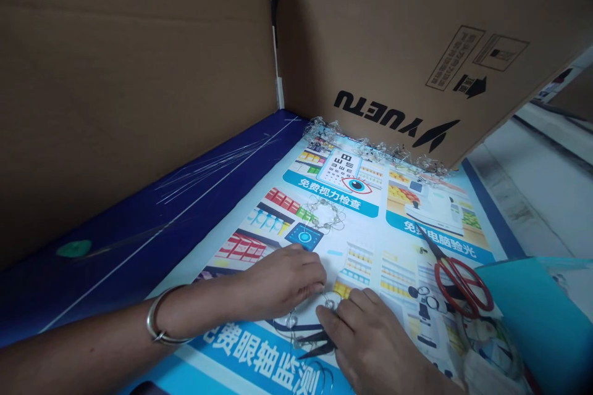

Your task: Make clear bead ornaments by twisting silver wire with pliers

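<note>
Poster [217, 370] reads 费眼轴监测, leading character partly behind left forearm [115, 349]; left hand [282, 281] pinching thin wire of a clear bead strand [291, 321], looped, blurry, on poster between hands; 免费视力检查 above; right hand [370, 342] pinching strand, black blades [322, 350] poking out, handles hidden; carton [370, 31] says YUETU, inverted, small print illegible; 免费电脑验光; red-handled scissors [485, 296], tucked beside teal sheet [532, 315], cut off.

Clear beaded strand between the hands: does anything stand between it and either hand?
Nothing visible does: the left hand and right hand both meet the clear beaded strand directly. A dark pointed tool juts from the right hand beside the strand's lower part; whether they touch is unclear.
</note>
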`<state>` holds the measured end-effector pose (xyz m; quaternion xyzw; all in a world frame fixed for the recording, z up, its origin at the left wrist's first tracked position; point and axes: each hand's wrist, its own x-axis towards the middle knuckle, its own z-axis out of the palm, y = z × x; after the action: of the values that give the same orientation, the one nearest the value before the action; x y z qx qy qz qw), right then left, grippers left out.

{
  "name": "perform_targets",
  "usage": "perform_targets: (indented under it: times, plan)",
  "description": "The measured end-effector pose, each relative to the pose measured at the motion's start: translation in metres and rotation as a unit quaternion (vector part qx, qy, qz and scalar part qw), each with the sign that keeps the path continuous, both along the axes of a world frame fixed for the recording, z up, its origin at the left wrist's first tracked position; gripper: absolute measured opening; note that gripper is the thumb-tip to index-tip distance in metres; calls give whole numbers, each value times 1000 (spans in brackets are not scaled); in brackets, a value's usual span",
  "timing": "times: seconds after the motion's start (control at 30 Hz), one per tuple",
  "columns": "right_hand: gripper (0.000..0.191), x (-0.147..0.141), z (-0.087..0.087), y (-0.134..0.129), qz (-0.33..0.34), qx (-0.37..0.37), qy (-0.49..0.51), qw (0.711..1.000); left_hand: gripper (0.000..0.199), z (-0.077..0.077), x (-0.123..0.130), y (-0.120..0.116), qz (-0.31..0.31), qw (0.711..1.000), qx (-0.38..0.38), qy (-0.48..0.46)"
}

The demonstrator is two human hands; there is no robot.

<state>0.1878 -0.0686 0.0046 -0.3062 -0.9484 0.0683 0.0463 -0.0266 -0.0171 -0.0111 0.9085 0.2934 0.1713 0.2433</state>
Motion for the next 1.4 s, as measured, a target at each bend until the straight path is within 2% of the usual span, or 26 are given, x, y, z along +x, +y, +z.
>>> perform_targets:
  times: [0.3, 0.5, 0.87, 1.07, 1.17, 1.27, 1.4]
  plan:
    - [35, 0, 0, 0, 1, -2, -6, 1000, 12, 1, 0, 0, 13, 999, -10, -49]
    - [36, 0, 2, 0, 4, 15, -7, 1000, 13, 1, 1, -2, 41, 999, 7, -31]
    - [37, 0, 5, -1, 3, -9, -19, 1000, 11, 2, 1, -2, 38, 999, 14, -20]
    - [45, 6, 6, 1, 17, -19, -5, 1000, 11, 0, 0, -3, 30, 999, 16, -10]
    - [39, 10, 3, 4, -27, -8, 19, 999, 10, -1, -1, -3, 29, 999, 17, -10]
    - [30, 12, -1, 9, -86, 34, 31, 995, 12, -3, 0, -3, 29, 999, 25, -7]
    - [29, 12, -6, 14, -124, 83, -11, 989, 11, -7, 0, -3, 26, 999, 34, 0]
